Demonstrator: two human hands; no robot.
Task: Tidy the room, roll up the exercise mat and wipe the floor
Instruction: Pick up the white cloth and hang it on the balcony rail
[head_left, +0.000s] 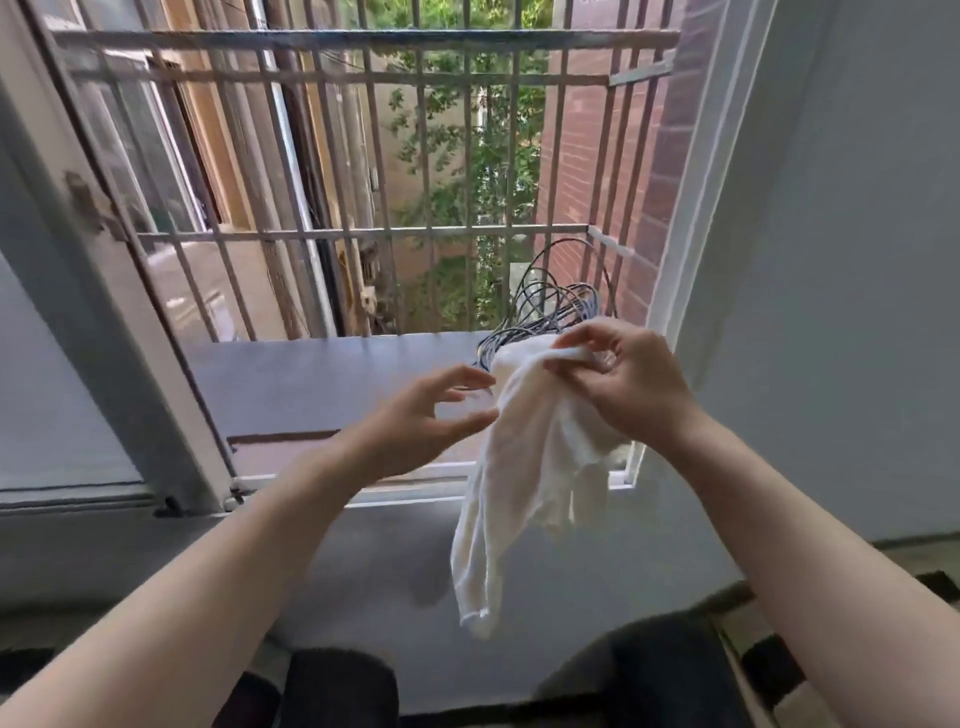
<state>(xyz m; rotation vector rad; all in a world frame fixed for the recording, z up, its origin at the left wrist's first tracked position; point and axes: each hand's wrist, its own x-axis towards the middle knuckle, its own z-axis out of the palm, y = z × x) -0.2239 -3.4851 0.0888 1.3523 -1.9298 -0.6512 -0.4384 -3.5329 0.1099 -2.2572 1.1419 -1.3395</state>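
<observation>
Right hand (623, 384) is pinching the top of the white cloth (519, 467) over the right end of the window sill (322, 379), and the rest dangles below the sill. Left hand (421, 415) is spread wide, holding nothing, fingertips just beside the cloth. A coil of dark cable (550, 306) sits on the sill behind it.

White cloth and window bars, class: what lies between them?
A coil of dark cable on the sill, behind the white cloth the right hand pinches; seen in the head view.
</observation>
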